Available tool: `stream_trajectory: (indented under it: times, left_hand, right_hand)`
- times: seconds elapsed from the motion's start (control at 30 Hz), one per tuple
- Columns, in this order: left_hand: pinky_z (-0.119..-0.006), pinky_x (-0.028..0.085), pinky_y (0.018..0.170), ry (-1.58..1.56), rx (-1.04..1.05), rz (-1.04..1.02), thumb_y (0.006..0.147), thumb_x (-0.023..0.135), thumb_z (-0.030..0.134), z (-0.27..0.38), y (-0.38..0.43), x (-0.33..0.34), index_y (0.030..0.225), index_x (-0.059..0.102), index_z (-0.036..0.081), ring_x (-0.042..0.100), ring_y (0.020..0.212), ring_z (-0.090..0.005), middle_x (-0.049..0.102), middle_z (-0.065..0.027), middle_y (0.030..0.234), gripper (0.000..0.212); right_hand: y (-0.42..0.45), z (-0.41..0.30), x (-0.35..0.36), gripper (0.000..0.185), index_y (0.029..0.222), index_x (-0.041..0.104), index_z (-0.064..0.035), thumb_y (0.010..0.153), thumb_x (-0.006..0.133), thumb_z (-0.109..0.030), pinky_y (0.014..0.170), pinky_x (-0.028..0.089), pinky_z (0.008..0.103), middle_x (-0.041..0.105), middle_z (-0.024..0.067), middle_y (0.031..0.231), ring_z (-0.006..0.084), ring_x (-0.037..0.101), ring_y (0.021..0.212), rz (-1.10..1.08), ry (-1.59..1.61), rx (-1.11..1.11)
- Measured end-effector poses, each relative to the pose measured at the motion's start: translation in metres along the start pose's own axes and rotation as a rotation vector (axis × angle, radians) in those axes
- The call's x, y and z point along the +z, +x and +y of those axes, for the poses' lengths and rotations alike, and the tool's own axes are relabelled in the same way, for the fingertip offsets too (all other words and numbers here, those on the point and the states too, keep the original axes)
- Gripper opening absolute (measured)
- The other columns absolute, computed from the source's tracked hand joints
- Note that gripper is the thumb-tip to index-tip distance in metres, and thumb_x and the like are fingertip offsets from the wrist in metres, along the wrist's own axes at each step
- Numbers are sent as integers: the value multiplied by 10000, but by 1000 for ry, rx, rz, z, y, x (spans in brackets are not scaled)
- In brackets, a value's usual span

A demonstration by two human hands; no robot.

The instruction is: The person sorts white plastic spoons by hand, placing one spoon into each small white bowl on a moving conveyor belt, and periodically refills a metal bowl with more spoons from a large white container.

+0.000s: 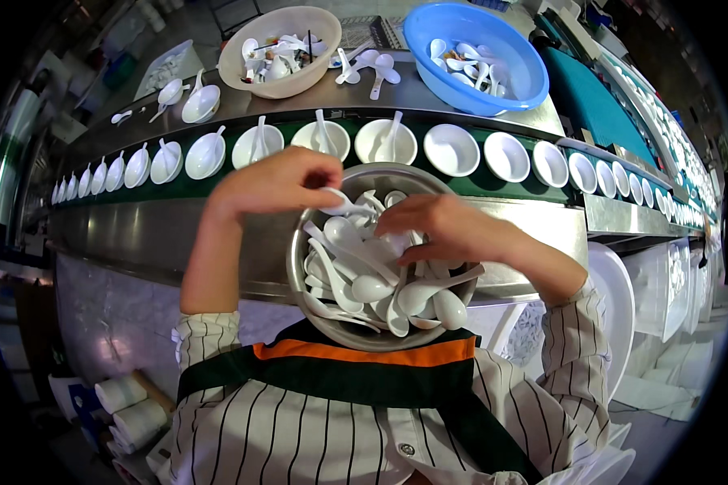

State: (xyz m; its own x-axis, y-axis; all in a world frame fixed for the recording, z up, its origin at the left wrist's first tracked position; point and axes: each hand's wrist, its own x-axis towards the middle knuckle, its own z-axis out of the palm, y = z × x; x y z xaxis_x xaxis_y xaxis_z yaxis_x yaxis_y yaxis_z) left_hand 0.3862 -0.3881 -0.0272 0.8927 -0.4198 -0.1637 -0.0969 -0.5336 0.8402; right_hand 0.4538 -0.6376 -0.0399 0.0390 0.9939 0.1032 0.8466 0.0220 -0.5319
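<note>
A steel basin [295, 267] heaped with white soup spoons [373, 288] stands right in front of me. Above its far left rim, my left hand [279, 185] pinches one white spoon [340, 205] between thumb and fingers. My right hand [440, 227] reaches over the right side into the pile, fingers curved down among the spoons. It is slightly blurred, and its fingertips are partly hidden, so I cannot tell whether it grips one. Just beyond the basin, white bowls ride on a green conveyor belt [227, 176]. A bowl with a spoon [387, 140] is nearest.
Bowls on the left carry spoons; the bowls on the right [452, 150] hold none. Behind the belt stand a cream basin [236, 66] and a blue basin [537, 73], both with used spoons. Loose spoons [376, 73] lie between them. A teal conveyor [594, 91] runs at right.
</note>
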Motion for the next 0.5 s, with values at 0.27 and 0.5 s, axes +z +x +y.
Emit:
stream_trajectory:
  times: [0.27,0.5]
  left_hand:
    - [-190,428,491,-448,101,410,806,609,124,-38,50,-10,789,520,48,517,589,-50,550,-12,722,118]
    - [-206,400,493,-229,79,482,746,641,89,-102,141,42,703,474,53,489,580,-53,496,10,624,176]
  right_hand:
    - [-13,47,-88,539,1173,498,-81,689,714,-176,685,479,365,604,146,963,315,584,824,913,-782,303]
    - [-30,6,10,434,1109,493,-38,781,572,-310,466,446,363,610,83,645,240,612,562,-346,-573,506]
